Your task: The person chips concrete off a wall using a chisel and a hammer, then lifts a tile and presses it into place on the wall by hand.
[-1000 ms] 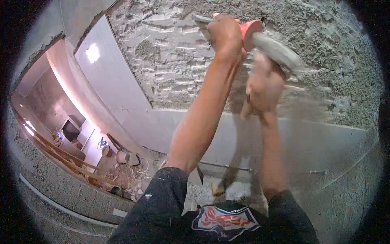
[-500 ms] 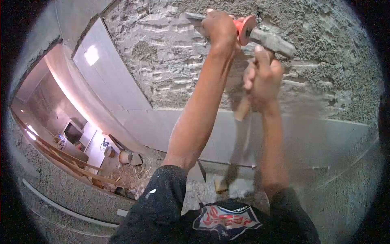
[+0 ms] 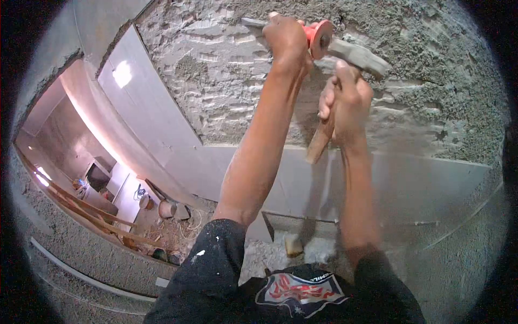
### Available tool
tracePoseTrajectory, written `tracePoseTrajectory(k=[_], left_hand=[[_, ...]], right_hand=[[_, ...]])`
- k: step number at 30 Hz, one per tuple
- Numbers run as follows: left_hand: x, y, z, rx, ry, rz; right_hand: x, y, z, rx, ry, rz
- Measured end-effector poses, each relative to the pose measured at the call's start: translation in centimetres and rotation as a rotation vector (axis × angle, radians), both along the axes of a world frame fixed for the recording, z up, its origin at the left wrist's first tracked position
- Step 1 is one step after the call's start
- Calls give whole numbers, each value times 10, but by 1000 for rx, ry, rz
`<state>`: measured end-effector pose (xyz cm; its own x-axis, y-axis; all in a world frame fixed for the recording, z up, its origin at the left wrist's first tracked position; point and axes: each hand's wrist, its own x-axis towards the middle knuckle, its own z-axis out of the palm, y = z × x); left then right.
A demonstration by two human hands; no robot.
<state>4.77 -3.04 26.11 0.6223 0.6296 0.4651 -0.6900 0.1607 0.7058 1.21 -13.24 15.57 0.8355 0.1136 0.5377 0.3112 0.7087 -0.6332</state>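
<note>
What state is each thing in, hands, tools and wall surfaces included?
Left hand: closed around the chisel.
Grey metal chisel with round red guard: held, slanting across the wall.
Right hand: closed on the hammer's handle.
Hammer with grey metal head and wooden handle: held, head close to the chisel's guarded end; contact unclear.
Rough grey wall surface: gouged, uneven.
Large pale smooth panels: flat, bordering the rough area.

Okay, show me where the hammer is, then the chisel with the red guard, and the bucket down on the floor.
Hammer (image 3: 359, 56): head view, on its metal head.
Chisel (image 3: 252, 22): head view, on its blade.
Bucket (image 3: 165, 209): head view, on its side.
</note>
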Motion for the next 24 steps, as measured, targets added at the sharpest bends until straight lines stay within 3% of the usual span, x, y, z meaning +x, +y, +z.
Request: tracePoseTrajectory(k=[2, 4, 5, 6, 8, 9, 12, 13, 17, 20, 21, 24], left_hand=[[9, -3, 2, -88, -90, -7], [15, 19, -4, 153, -5, 38], [22, 21, -4, 148, -9, 16], [22, 18, -1, 142, -12, -7], [-1, -7, 4, -144, -77, -116], [2, -1, 4, -15, -42, -46], [9, 16, 4, 128, 100, 39], [14, 11, 4, -54, -89, -119], [20, 14, 5, -8, -122, -40], [35, 17, 7, -1, -127, -23], [25, 13, 6, -54, -110, -60], [25, 14, 14, -62, -95, -72]], right_hand=[[2, 13, 0, 273, -11, -55], [2, 36, -1, 435, -89, -175], [-4, 26, 0, 58, 58, -60], [-2, 20, -1, 95, 42, -60], [4, 9, -6, 161, 26, -58], [1, 20, 1, 463, 128, -67], [4, 26, -3, -25, -21, -108], [6, 15, -2, -54, 6, -37], [1, 31, 9, 543, 61, -180], [12, 8, 9, -70, -48, -54], [14, 0, 11, -12, -63, -52], [13, 29, 27, 532, 78, -170]])
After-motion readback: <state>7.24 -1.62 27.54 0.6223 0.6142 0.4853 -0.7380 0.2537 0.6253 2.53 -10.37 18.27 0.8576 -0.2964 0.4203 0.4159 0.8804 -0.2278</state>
